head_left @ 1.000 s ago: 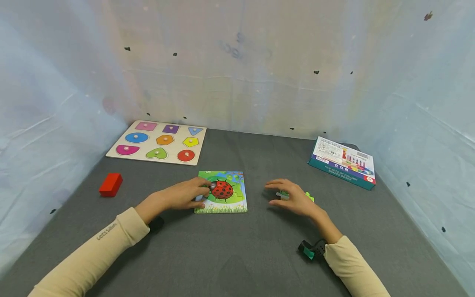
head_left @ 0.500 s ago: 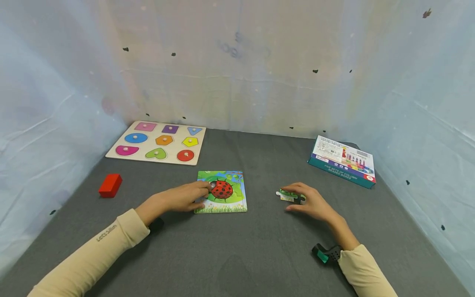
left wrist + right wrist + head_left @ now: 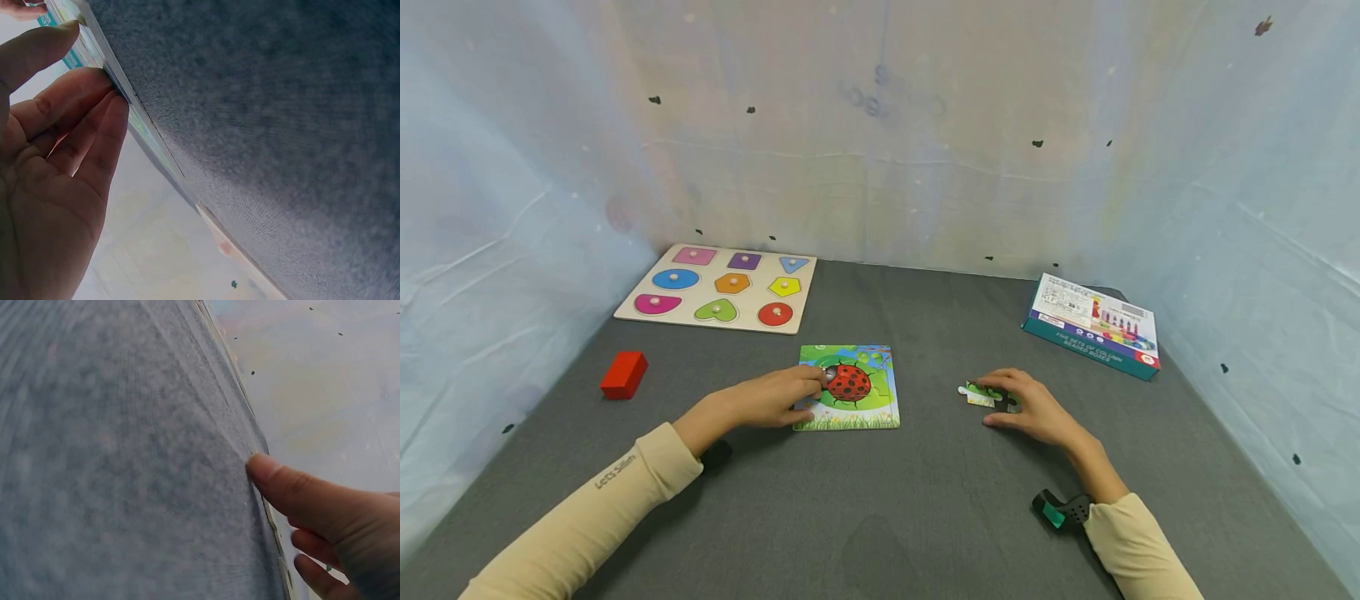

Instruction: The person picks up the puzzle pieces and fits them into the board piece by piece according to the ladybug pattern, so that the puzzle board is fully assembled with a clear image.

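Observation:
In the head view, a square ladybug jigsaw puzzle [image 3: 850,385] lies on the dark grey table. My left hand [image 3: 769,400] rests at its left edge, fingers and thumb on the board, covering part of the picture. Up close in the left wrist view, the fingertips of this left hand [image 3: 69,137] touch the board's thin edge. To the right lie loose puzzle pieces [image 3: 980,395], green and white, partly hidden under my right hand [image 3: 1033,410]. That hand's fingers reach over them, with the thumb apart on the near side. The right wrist view shows its thumb [image 3: 294,487] low over the cloth.
A wooden shape board [image 3: 752,302] with knobbed pieces lies at the back left. In front of it sits a red block [image 3: 623,374]. A teal-edged box [image 3: 1092,327] stands at the back right. Pale sheeting [image 3: 865,167] hangs round the table's back and sides.
My right hand has drawn back to the right, uncovering the left end of the loose pieces. It has barely moved in the last half second. My left hand stays on the puzzle.

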`<state>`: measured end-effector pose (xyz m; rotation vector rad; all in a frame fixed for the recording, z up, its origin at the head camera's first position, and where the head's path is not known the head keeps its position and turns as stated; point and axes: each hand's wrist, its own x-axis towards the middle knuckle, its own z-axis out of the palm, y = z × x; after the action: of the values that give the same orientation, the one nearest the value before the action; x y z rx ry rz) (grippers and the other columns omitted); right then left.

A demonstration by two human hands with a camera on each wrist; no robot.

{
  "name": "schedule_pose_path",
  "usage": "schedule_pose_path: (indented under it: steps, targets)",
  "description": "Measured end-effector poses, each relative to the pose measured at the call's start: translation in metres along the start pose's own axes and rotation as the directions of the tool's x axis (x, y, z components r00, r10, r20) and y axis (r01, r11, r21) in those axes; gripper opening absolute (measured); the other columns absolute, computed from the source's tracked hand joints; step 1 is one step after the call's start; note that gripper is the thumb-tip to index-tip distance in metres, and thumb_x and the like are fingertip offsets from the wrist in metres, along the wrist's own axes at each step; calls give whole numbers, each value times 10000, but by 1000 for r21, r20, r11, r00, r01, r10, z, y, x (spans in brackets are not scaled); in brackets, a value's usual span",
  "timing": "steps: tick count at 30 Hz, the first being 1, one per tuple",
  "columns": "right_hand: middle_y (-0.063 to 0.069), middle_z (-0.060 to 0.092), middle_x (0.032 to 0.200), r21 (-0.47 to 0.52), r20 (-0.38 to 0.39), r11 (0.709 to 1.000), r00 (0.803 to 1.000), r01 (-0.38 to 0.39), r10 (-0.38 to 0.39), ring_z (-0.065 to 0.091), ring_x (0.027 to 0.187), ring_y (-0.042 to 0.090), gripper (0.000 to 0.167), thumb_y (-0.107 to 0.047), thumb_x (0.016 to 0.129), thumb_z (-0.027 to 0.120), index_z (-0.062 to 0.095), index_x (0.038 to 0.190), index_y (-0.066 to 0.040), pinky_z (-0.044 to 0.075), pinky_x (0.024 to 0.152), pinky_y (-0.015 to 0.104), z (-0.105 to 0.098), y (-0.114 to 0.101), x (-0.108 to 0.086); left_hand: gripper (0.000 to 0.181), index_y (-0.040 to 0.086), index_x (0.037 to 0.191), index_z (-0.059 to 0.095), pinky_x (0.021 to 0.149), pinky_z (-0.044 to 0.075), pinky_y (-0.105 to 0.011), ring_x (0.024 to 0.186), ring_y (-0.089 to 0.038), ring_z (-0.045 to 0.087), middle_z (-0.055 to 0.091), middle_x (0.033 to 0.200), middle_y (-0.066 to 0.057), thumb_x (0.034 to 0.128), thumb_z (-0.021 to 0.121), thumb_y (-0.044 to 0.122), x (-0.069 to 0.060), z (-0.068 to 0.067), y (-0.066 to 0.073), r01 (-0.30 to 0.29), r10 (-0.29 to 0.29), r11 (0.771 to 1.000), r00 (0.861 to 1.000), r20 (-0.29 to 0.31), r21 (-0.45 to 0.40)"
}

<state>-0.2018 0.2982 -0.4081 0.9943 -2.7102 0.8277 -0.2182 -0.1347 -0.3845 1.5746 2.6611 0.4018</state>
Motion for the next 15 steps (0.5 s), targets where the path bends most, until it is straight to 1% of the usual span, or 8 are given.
schedule_pose_path:
  steps: [4, 7, 12, 15]
  targets:
    - [128, 531, 1245, -23, -31, 999, 999, -26, 25, 477, 1145, 305, 559, -222, 769, 767, 569, 1250, -16, 379, 911, 524, 4, 5, 0, 189, -3, 968, 617, 873, 446, -398, 1044, -237, 521, 556, 1141, -141, 841, 684, 121, 0, 1, -1, -7, 7, 1000, 1000, -8, 3]
    - [141, 542, 1222, -36, -45, 999, 999, -30, 28, 488, 1126, 313, 517, -190, 789, 749, 576, 1241, -10, 387, 899, 524, 7, 8, 0, 198, 1, 974, 617, 857, 450, -392, 1018, -224, 521, 557, 1116, -127, 837, 688, 126, 0, 2, -1, -13, 13, 1000, 1000, -13, 9]
    - [121, 583, 1159, -39, -76, 999, 997, -14, 11, 528, 1071, 289, 408, -146, 804, 732, 629, 1181, -32, 415, 859, 500, 8, 10, 1, 208, 11, 985, 617, 838, 451, -369, 977, -184, 513, 555, 1087, -95, 843, 685, 146, 1, 3, -2, -2, 2, 1000, 1000, -11, 10]
    - [107, 600, 1132, -44, -91, 999, 996, -5, 1, 546, 1049, 275, 377, -134, 802, 732, 648, 1158, -42, 429, 844, 487, 8, 9, 1, 217, 9, 994, 615, 829, 451, -360, 957, -171, 507, 552, 1070, -84, 847, 683, 154, 2, 2, -2, 2, -2, 1000, 1000, -12, 12]
